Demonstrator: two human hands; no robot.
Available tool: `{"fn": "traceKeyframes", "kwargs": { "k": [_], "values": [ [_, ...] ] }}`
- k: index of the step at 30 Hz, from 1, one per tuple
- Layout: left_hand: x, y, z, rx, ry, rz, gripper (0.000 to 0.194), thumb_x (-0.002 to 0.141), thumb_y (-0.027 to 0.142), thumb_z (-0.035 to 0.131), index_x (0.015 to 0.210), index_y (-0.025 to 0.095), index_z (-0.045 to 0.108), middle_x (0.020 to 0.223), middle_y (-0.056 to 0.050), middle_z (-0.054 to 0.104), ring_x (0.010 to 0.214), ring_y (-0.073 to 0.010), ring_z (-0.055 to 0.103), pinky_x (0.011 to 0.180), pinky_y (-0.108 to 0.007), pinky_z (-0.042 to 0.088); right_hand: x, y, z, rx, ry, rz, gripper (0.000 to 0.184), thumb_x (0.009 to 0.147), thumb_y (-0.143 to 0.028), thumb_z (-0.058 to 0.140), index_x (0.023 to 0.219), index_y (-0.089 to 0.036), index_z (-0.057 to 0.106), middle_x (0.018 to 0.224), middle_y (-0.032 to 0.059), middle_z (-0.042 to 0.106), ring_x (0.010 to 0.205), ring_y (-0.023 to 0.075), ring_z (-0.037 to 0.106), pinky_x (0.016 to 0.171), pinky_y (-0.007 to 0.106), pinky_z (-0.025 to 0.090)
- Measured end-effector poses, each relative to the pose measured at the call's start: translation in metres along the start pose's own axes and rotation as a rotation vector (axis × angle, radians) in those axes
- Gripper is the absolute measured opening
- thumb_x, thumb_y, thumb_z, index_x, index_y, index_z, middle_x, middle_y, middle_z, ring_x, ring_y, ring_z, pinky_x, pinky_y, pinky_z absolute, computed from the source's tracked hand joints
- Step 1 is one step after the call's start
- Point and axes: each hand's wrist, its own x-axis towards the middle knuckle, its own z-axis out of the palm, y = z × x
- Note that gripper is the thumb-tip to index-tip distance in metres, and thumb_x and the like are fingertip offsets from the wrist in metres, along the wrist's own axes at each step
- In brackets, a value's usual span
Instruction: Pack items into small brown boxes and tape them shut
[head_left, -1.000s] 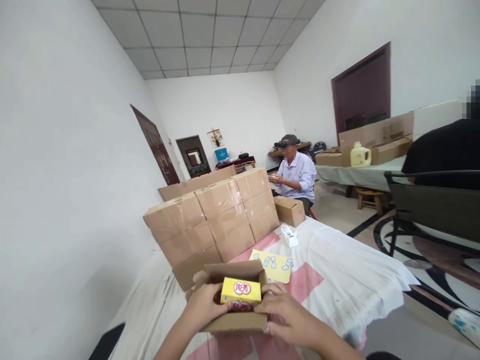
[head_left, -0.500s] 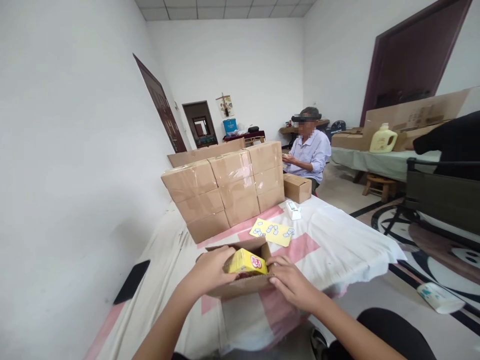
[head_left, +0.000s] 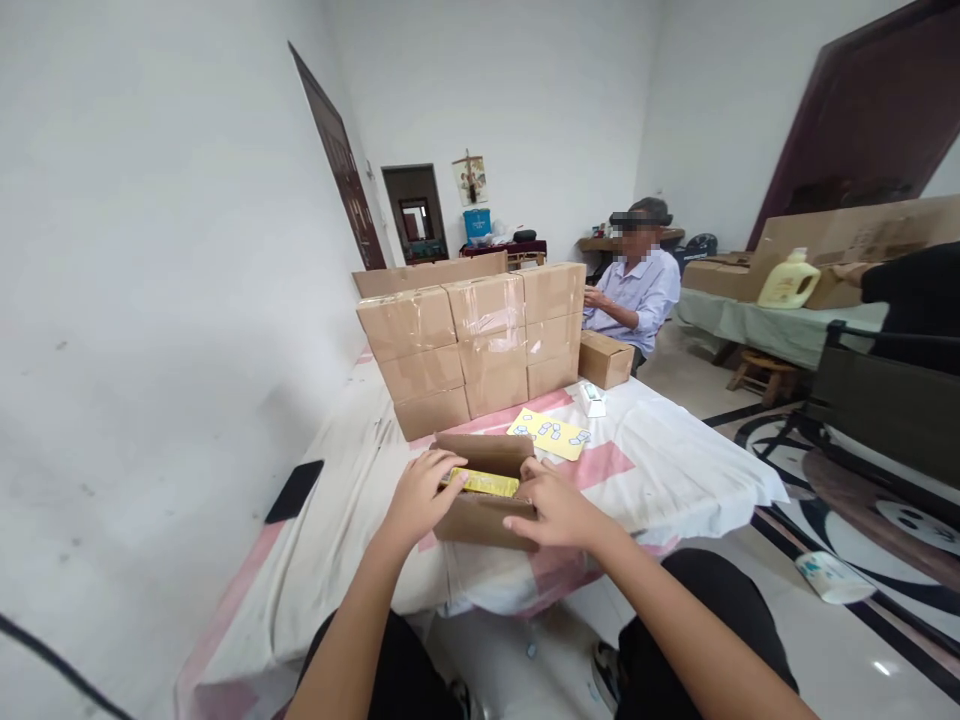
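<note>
An uncovered cardboard box [head_left: 484, 525] stands at the table's near edge, between my hands. Inside it lies a yellow carton [head_left: 489, 484], its narrow side facing up and its lower part hidden by the front wall. My left hand [head_left: 426, 495] reaches over the left end, fingers and thumb closed at the yellow carton's left end. At the right end, my right hand [head_left: 551, 500] grips the cardboard box's wall, the thumb outside the front and the fingers over the rim.
Stacked taped boxes [head_left: 487, 345] rise just behind. A yellow card [head_left: 551, 433], a small white device [head_left: 592, 400] and a closed cardboard box [head_left: 606, 358] lie farther right. A black tablet-like slab [head_left: 295, 492] rests left. Another person [head_left: 637, 285] sits beyond the table.
The yellow carton has gone from tilted and raised, its printed face showing, to lower and flatter inside the cardboard box. Both hands stay at the box. The head view has shifted.
</note>
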Motion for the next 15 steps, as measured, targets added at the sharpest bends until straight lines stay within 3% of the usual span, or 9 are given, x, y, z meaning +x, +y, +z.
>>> {"fn": "traceKeyframes", "kwargs": {
  "k": [6, 10, 12, 15],
  "values": [
    [-0.022, -0.031, 0.008, -0.172, 0.038, 0.089, 0.035, 0.096, 0.046, 0.055, 0.120, 0.024, 0.067, 0.145, -0.011, 0.057, 0.144, -0.0276, 0.044, 0.122, -0.049, 0.037, -0.013, -0.002, -0.002, 0.028, -0.082, -0.111, 0.027, 0.091, -0.030, 0.064, 0.068, -0.017, 0.058, 0.066, 0.0033, 0.055, 0.082, 0.0207, 0.047, 0.072, 0.035, 0.035],
    [-0.026, -0.040, 0.016, -0.343, 0.044, 0.108, 0.061, 0.091, 0.056, 0.061, 0.138, 0.018, 0.055, 0.154, -0.019, 0.048, 0.143, -0.0315, 0.047, 0.114, -0.049, 0.048, -0.032, 0.004, -0.002, 0.056, -0.060, -0.167, 0.021, 0.088, -0.032, 0.068, 0.073, -0.019, 0.061, 0.078, 0.0044, 0.063, 0.088, 0.0229, 0.047, 0.081, 0.039, 0.038],
    [-0.027, -0.041, 0.020, -0.413, 0.015, 0.099, 0.068, 0.089, 0.057, 0.064, 0.142, 0.016, 0.050, 0.151, -0.021, 0.052, 0.138, -0.0312, 0.054, 0.110, -0.046, 0.052, -0.038, 0.008, -0.002, 0.057, -0.050, -0.170, 0.017, 0.086, -0.033, 0.069, 0.078, -0.019, 0.065, 0.088, 0.0066, 0.066, 0.095, 0.0255, 0.047, 0.085, 0.043, 0.038],
    [-0.030, -0.037, 0.020, -0.437, -0.051, 0.065, 0.051, 0.090, 0.046, 0.068, 0.133, 0.019, 0.061, 0.134, -0.014, 0.068, 0.124, -0.0273, 0.065, 0.108, -0.043, 0.055, -0.043, 0.016, -0.002, 0.051, -0.037, -0.141, 0.013, 0.087, -0.032, 0.068, 0.091, -0.019, 0.071, 0.102, 0.0097, 0.068, 0.105, 0.0296, 0.047, 0.091, 0.048, 0.038]
  ]
}}
